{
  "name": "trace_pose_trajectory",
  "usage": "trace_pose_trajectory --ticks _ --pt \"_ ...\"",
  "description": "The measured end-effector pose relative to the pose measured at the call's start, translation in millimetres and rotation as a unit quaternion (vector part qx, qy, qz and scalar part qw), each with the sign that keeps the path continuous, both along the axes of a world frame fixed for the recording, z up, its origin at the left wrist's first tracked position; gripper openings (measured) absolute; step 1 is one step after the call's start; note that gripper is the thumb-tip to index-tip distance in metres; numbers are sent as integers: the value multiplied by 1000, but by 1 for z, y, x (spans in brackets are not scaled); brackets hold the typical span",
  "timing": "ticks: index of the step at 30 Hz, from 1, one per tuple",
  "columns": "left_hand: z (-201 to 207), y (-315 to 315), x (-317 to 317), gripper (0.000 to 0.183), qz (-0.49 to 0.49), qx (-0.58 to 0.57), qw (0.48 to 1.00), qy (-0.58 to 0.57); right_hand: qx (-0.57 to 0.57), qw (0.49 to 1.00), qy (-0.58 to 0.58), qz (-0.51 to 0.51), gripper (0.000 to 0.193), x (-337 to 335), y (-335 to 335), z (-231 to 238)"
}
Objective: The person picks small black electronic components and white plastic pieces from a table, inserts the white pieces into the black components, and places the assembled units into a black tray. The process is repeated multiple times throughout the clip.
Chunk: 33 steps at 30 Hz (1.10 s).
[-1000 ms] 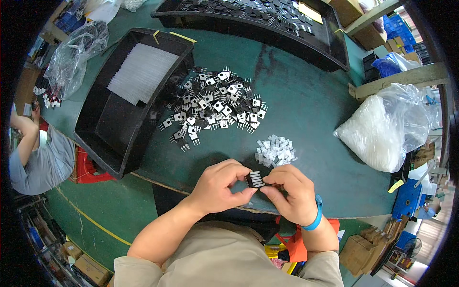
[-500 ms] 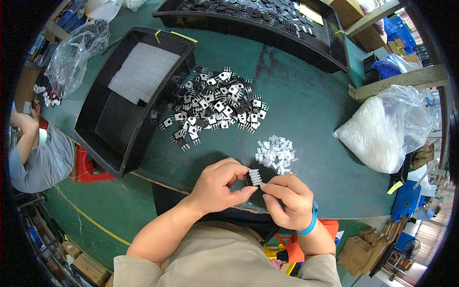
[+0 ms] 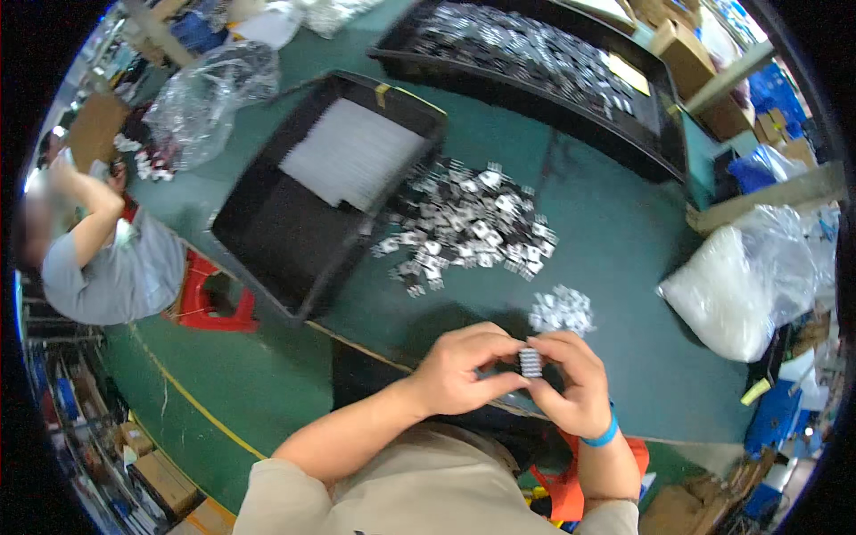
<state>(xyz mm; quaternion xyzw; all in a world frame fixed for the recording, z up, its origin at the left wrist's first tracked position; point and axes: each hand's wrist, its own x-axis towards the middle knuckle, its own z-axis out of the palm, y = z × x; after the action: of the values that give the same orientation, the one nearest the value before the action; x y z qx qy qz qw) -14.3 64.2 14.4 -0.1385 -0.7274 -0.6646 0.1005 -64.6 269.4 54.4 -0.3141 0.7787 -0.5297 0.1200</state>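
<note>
Ribbed block (image 3: 530, 363), small and grey-black, sits between my two hands, near the front edge of the bench (image 3: 655, 374). On my feed the left hand (image 3: 468, 370) grips it with forefinger above and thumb below; the right hand (image 3: 571, 383), a blue band (image 3: 603, 434) at its wrist, pinches it the same way from the other side. Blur keeps me from making out its single pieces.

The front edge slants down to the right, running just on the body side of the hands. To their right, green bench top stretches on, and a broad strip of it reaches back between the pile of metal-tabbed parts (image 3: 473, 223) and the clear bag (image 3: 736, 290) of white material, up to the long black tray (image 3: 664, 160). Leftward my room is tighter: the deep black tray (image 3: 267, 245) stands beside that pile, its near corner at the front edge. Just beyond the block and the right hand lies a small heap of white pieces (image 3: 562, 309).
</note>
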Motion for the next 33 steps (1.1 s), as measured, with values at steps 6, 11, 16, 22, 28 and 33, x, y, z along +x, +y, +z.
trace_pose_trajectory --ticks 6,11,16,22,28,33 --pt "26 -20 13 37 -17 3 998 -57 4 998 52 34 43 0 -17 16" --pt "51 -47 27 37 -29 -45 992 -114 11 995 62 79 43 1 -39 28" --pt "71 -68 34 32 6 -74 991 -111 -2 988 61 140 47 -6 -64 37" --pt "90 -81 40 30 38 -115 985 -124 -2 983 43 180 57 -12 -82 47" --pt "105 -105 30 21 77 -95 981 -151 -49 981 -4 187 88 -16 -85 35" --pt "89 -166 4 22 266 -10 944 -192 24 946 -154 283 78 1 -69 -6"
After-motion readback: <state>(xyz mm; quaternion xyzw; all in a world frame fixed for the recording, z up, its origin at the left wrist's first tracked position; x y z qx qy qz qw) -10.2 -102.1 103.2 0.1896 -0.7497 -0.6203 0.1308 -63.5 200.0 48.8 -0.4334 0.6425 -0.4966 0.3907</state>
